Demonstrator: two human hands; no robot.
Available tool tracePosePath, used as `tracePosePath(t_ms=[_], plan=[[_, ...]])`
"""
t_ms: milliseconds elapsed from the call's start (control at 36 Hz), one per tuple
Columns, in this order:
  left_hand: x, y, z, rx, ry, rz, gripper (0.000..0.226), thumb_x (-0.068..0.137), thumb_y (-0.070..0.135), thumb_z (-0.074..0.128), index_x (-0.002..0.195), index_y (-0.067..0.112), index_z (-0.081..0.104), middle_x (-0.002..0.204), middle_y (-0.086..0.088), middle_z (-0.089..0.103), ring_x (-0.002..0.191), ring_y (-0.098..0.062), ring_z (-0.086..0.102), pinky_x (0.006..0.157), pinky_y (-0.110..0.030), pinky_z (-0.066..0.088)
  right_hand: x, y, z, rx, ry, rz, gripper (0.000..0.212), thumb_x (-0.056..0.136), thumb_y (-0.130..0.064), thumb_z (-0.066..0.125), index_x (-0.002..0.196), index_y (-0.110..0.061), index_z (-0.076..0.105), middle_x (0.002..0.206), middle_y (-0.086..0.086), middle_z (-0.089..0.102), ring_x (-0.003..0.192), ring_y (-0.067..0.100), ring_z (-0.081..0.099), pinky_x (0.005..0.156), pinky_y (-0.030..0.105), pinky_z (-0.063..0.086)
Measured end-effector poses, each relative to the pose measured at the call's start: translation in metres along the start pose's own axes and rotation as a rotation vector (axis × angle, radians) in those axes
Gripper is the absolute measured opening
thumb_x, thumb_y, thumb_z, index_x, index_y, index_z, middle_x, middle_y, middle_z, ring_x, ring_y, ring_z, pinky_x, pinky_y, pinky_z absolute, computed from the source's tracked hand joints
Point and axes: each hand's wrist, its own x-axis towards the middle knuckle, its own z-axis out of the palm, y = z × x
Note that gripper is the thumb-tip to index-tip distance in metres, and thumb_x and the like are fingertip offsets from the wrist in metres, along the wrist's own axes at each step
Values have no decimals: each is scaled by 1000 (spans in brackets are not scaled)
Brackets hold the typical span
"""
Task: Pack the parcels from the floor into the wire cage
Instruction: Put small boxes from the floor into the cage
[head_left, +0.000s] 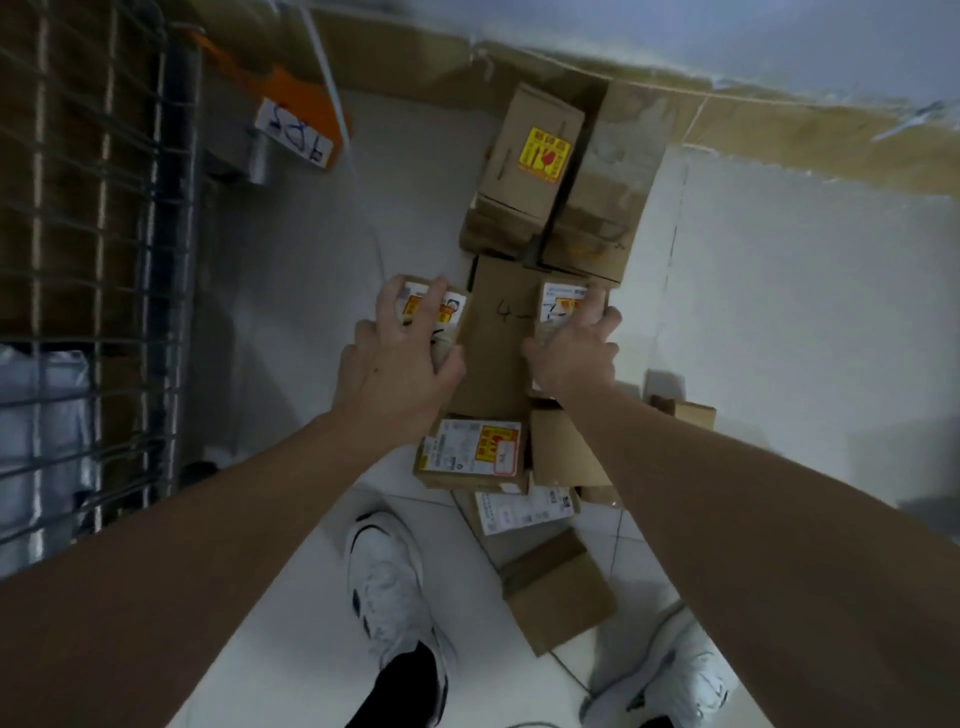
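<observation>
Head view. Both hands are reaching down over a row of cardboard parcels on the floor. The left hand (400, 358) is spreading its fingers over a small labelled box (441, 312), fingertips curling at the far edge and thumb at the near side; judged a grip forming, lift not confirmed. The right hand (576, 353) is curling round a second small labelled box (558, 304) on the other side of a long plain carton (493, 343) marked "4-". Taking 1 small box per hand is probably saving a trip.

The wire cage (98, 234) is standing to the left, well apart from the hands, with brown parcels visible behind its mesh and a pale bag (41, 415) lower down.

More parcels are lying near the feet and 2 taller cartons (566, 176) farther off. The floor (291, 260) is pale tile, dimly lit. White shoes (389, 582) are standing beside the pile. An orange item with a handwritten label (296, 130) is lying beside the cage.
</observation>
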Motion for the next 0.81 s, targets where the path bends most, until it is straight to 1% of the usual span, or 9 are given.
tracePosePath(t_ms=[111, 250, 361, 417, 472, 583, 667, 722, 806], plan=[[-29, 7, -44, 87, 1, 22, 67, 98, 51, 46, 158, 40, 18, 161, -9, 15, 116, -43, 49, 95, -55, 48, -56, -12, -59, 9, 52, -175, 97, 81, -52, 68, 155, -28, 10, 146, 14, 29, 125, 43, 45, 99, 57, 47], [-66, 46, -137, 54, 12, -7, 65, 98, 54, 45, 157, 43, 18, 162, -10, 16, 120, -43, 49, 97, -55, 47, -151, -51, -184, -202, 77, -447, 88, 75, -64, 55, 151, -39, 18, 134, 11, 42, 115, 36, 50, 95, 51, 49], [-110, 92, -256, 77, 69, 26, 63, 97, 53, 48, 156, 41, 26, 159, -9, 24, 121, -43, 50, 92, -52, 49, -235, -102, -293, -365, 96, -595, 90, 74, -67, 50, 153, -37, 19, 136, 11, 41, 114, 38, 51, 95, 48, 48], [-136, 114, -325, 93, 84, 33, 65, 98, 55, 47, 157, 42, 23, 161, -7, 22, 126, -42, 47, 96, -52, 47, -281, -133, -346, -458, 101, -668, 90, 73, -69, 44, 154, -36, 19, 138, 12, 41, 115, 39, 51, 94, 47, 48], [-165, 131, -395, 112, 129, 28, 65, 98, 57, 45, 157, 44, 21, 163, -6, 20, 128, -41, 46, 98, -53, 46, -332, -165, -398, -531, 97, -733, 89, 76, -68, 48, 154, -37, 17, 139, 11, 40, 118, 38, 50, 96, 46, 47], [-227, 155, -521, 155, 252, 0, 62, 97, 60, 43, 154, 45, 23, 158, -5, 23, 116, -43, 52, 92, -53, 51, -429, -216, -486, -521, 146, -853, 88, 76, -64, 55, 151, -39, 16, 136, 9, 39, 115, 37, 52, 96, 48, 48], [-286, 163, -594, 208, 349, -53, 59, 98, 61, 42, 153, 46, 23, 159, -5, 23, 124, -41, 49, 96, -49, 49, -494, -243, -529, -484, 164, -948, 89, 79, -65, 56, 151, -38, 12, 136, 9, 37, 117, 36, 51, 96, 47, 49], [-333, 163, -634, 213, 416, -158, 57, 99, 61, 39, 151, 48, 21, 159, -3, 23, 125, -39, 49, 94, -49, 49, -535, -258, -547, -474, 164, -1015, 90, 80, -67, 55, 152, -37, 10, 137, 8, 36, 118, 35, 50, 97, 47, 49], [-408, 155, -679, 206, 416, -270, 61, 100, 62, 31, 155, 47, 12, 162, -4, 14, 128, -42, 45, 96, -53, 49, -592, -277, -559, -460, 164, -1134, 85, 84, -70, 48, 152, -37, 8, 139, 10, 37, 117, 35, 50, 97, 49, 50]])
